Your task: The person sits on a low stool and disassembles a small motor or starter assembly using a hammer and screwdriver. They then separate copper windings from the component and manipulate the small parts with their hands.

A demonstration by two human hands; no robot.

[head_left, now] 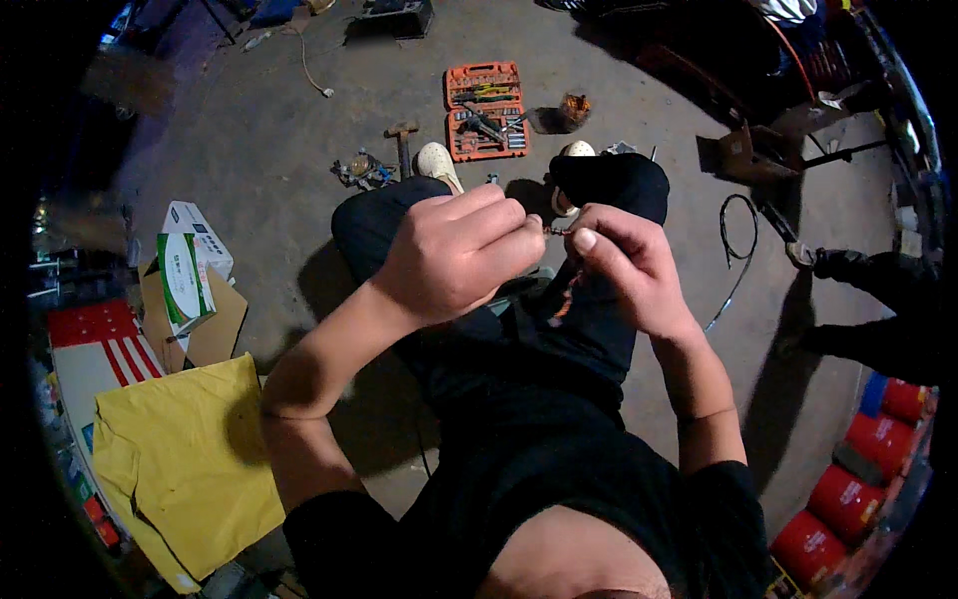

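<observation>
Above my lap, my left hand (461,250) and my right hand (635,265) are raised close together. A thin, twisted reddish wire (557,232) spans the small gap between them. My left fingers are curled closed on one end, knuckles up. On the other side, my right thumb and forefinger pinch it. A reddish-orange twisted length (567,298) hangs below my right hand; whether it is the same wire I cannot tell. Behind my hands, something pale between my legs is mostly hidden.
Beyond my shoes lies an open orange tool case (486,153), with a hammer (403,147) and a heap of small parts (363,170) to its left. A yellow sheet (185,454) and boxes (190,275) sit left. Rightward are a black cable (736,232), a person's legs (878,309) and red drums (846,499).
</observation>
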